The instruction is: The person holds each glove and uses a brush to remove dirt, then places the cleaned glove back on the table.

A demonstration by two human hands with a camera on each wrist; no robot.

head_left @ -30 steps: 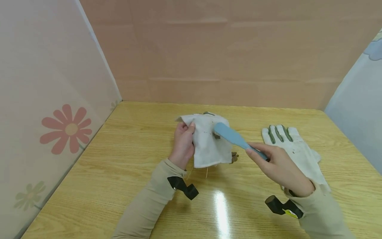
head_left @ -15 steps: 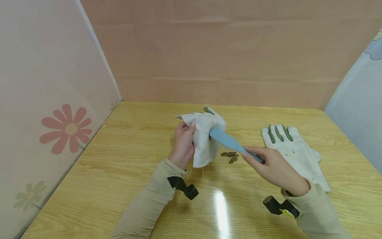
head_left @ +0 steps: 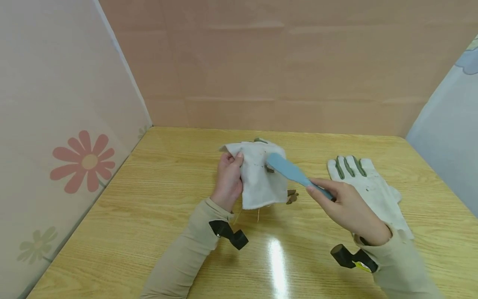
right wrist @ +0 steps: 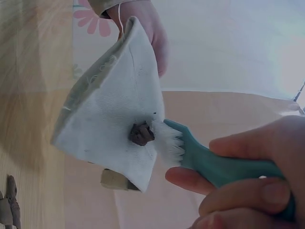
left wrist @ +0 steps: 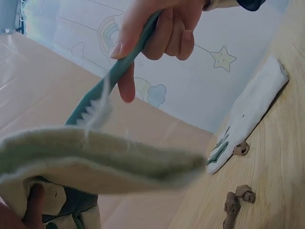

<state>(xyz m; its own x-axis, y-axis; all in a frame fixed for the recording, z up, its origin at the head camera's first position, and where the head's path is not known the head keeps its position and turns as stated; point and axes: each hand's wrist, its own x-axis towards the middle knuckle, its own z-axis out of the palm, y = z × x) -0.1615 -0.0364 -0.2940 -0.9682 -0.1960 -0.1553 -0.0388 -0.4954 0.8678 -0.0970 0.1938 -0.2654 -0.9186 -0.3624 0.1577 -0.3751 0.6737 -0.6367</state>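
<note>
My left hand pinches a white work glove by its edge, thumb on top, and holds it up above the table. Green trim shows at the glove's far end. In my right hand is a blue-handled brush, gripped by the handle. Its white bristles meet the glove's cloth right beside a dark brown clump that sticks to it. Seen from the left wrist, the brush stands at the glove's upper side.
A second white glove with green finger trim lies flat at the right of the wooden table. Several brown clumps lie on the tabletop under and beside the held glove. A patterned panel stands at each side.
The brush moved left across the glove, folding the cloth and uncovering the clumps on the table, then came back right. The cloth hangs wide again. My left hand stays put.
</note>
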